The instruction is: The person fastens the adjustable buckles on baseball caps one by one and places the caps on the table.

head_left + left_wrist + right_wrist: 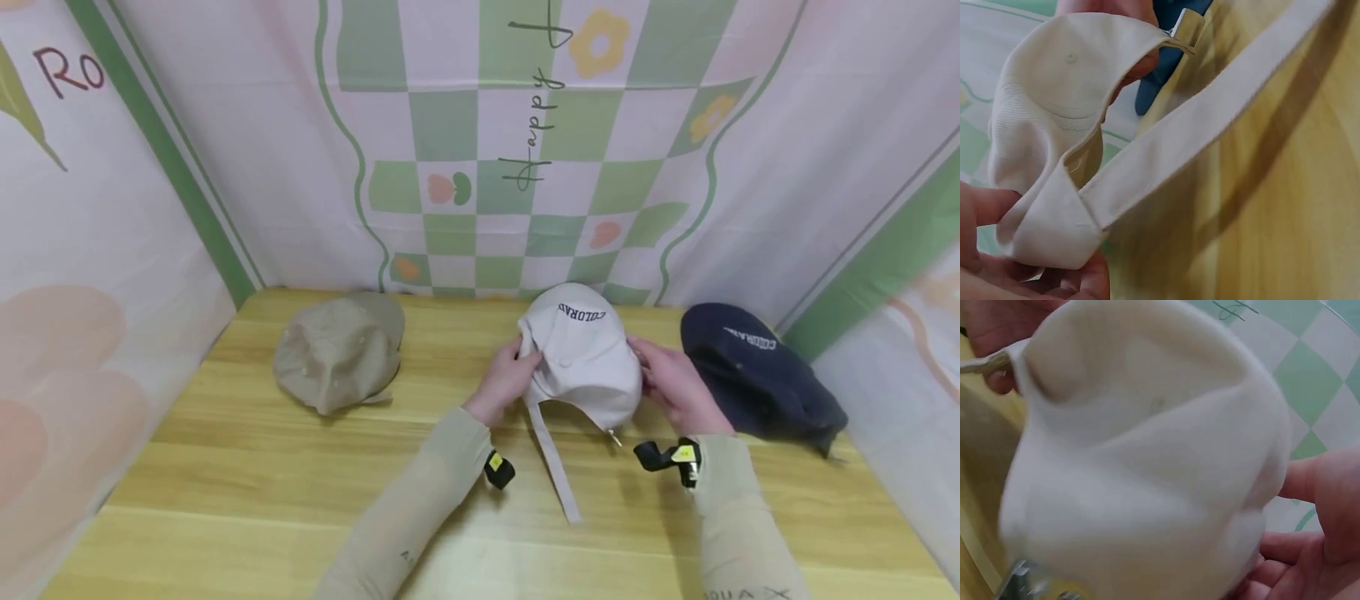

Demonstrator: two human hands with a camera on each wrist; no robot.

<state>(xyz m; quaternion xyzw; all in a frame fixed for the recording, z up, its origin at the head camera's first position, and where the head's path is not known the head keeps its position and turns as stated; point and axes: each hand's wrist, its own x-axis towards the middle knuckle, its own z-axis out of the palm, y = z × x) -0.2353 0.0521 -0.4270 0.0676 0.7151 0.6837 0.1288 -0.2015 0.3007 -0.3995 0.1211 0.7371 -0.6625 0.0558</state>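
Observation:
A white baseball cap (585, 358) with dark lettering is held up between both hands above the middle of the table. My left hand (506, 379) pinches its left side, thumb on the outside of the fabric. On the opposite side, my right hand (678, 383) grips the cap's edge. The back strap (1210, 119) hangs loose from the left side, out of its metal buckle (1186, 28), which dangles at the right end of the rear opening. In the right wrist view the white crown (1147, 456) fills most of the picture, somewhat blurred.
On the wooden table (225, 500), a khaki cap (337, 354) lies to the left. A navy cap (757, 375) with white lettering lies at the right, close behind my right hand. A patterned curtain (525, 125) hangs along the table's back edge.

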